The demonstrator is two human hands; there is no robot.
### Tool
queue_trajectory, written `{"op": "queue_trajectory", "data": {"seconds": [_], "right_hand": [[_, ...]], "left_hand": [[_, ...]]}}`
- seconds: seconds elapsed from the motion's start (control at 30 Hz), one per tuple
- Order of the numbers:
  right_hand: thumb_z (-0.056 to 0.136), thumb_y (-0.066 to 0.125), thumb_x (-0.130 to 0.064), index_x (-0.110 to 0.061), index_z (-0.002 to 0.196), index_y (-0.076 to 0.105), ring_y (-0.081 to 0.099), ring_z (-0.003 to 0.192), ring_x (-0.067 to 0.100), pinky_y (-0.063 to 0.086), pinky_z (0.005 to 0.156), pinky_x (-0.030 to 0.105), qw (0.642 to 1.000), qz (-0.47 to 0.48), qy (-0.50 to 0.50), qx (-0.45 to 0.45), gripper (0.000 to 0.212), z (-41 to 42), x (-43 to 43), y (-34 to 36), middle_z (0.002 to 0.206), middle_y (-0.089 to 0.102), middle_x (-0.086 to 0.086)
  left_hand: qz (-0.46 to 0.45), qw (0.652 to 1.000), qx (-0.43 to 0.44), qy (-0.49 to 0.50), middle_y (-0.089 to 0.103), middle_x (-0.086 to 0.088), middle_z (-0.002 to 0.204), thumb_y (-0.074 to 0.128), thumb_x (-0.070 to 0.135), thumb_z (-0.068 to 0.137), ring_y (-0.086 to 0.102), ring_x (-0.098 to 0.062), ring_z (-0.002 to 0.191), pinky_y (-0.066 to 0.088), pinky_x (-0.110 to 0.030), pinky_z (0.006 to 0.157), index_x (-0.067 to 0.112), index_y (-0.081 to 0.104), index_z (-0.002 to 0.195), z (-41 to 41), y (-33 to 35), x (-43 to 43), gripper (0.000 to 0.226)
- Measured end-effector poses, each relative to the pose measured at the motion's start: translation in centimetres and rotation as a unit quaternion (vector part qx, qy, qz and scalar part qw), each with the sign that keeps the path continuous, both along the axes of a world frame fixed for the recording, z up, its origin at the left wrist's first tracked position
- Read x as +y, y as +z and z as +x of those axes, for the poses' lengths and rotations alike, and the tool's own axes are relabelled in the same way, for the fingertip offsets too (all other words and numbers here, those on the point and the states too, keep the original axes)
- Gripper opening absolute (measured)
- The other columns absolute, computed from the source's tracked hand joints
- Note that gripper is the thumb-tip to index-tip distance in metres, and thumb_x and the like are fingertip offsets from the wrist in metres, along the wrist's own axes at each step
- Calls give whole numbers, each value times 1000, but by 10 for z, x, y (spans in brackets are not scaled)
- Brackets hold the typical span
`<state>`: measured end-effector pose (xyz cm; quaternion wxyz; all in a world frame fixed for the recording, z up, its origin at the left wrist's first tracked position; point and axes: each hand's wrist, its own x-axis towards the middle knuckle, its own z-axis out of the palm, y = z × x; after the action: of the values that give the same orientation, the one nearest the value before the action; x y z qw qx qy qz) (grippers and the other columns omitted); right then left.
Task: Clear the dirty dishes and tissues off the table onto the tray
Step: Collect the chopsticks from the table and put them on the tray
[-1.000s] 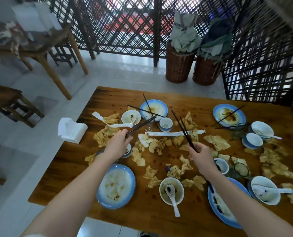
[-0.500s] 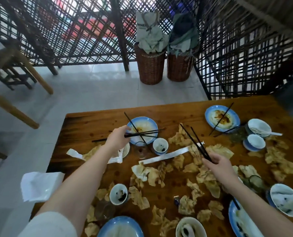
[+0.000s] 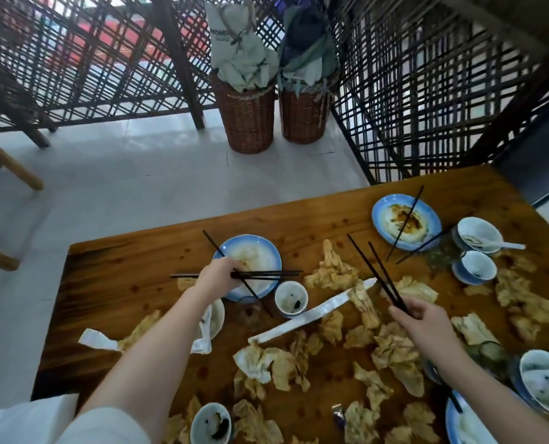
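Change since half a second ago: the left hand (image 3: 218, 278) has gone from the near-left edge of the blue-rimmed plate (image 3: 260, 251) to a place over it. The right hand (image 3: 423, 318) is little altered.

1. Level pair (image 3: 266, 274): two thin, black, straight chopsticks. The left hand's fingers are curled round them near mid-length. The tips reach right, past the plate, and the butts jut out left. Whether the knuckles touch the plate is unclear.
2. Loose chopstick (image 3: 210, 240): black, lying aslant across the same plate, passing under the level pair and the left hand's fingers.
3. Slanted pair (image 3: 373, 273): black chopsticks pinched at their lower ends between the right hand's thumb and fingers. The tips point up and left, above the tissues.
4. Blue-rimmed plate: round, glazed, white centre smeared with sauce, on the wooden table (image 3: 122, 283).
5. Small cup (image 3: 291, 299): white, round, dark dregs inside, just beside the plate's near-right edge.
6. Paper sleeve (image 3: 311, 315): long, flat, white strip lying between the two hands.
7. Tissues (image 3: 331, 270): crumpled, stained tan, scattered over the tabletop.
8. Far plate (image 3: 379, 216): blue rim, two chopsticks across it, well apart from both hands.
9. Bowl (image 3: 488, 232): white, spoon inside, just right of the far plate.
10. Wicker baskets (image 3: 250, 120): two, woven, brown, on the tiled floor.
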<state>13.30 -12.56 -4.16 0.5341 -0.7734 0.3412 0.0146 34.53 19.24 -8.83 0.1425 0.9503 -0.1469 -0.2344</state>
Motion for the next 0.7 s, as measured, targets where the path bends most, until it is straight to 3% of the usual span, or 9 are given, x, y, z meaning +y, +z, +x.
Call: {"op": "queue_trajectory", "data": {"seconds": [0.1,0.17,0.27,0.4,0.53,0.7], "right_hand": [[89,63,-11,-22,90,65,62,71,4,43,47,8,1000,-6,0,5,11,-1,-1,0,83,67,-9],[89,64,-11,-21,91,66,63,72,6,42,46,8,1000,-11,0,1,10,0,0,2,83,67,-8],[88,64,-11,-20,86,67,63,71,6,42,46,8,1000,-20,9,-10,9,3,0,7,81,68,-6],[88,65,-13,-15,90,67,63,65,5,41,46,9,999,-31,9,-16,4,4,0,13,78,68,-5],[88,66,-14,-14,97,66,62,77,7,42,54,14,999,-26,5,-27,9,0,-2,25,85,67,-5],[87,66,-12,-12,97,68,61,81,9,42,60,19,998,-21,20,-54,10,-11,-13,46,89,68,-1]], "left_hand": [[-12,1000,-26,-3,70,-1,97,64,17,89,64,-19,84,53,-26,72,18,69,108,-2,0,1,20],[-38,998,-58,0,65,5,85,64,19,90,61,-16,77,46,-20,62,17,71,104,-2,7,3,15],[-84,989,-120,-6,56,4,77,64,24,90,57,-19,73,36,-24,59,12,71,94,2,24,6,14],[-155,974,-163,12,54,-5,84,61,21,93,51,-23,77,41,-32,67,2,68,94,5,56,5,20],[-205,961,-184,20,41,-5,87,60,16,93,45,-22,77,33,-22,71,-3,61,83,1,85,1,22],[-219,948,-228,28,49,-12,99,53,13,97,46,-25,86,30,-22,76,-6,65,98,-15,116,-11,23]]}}
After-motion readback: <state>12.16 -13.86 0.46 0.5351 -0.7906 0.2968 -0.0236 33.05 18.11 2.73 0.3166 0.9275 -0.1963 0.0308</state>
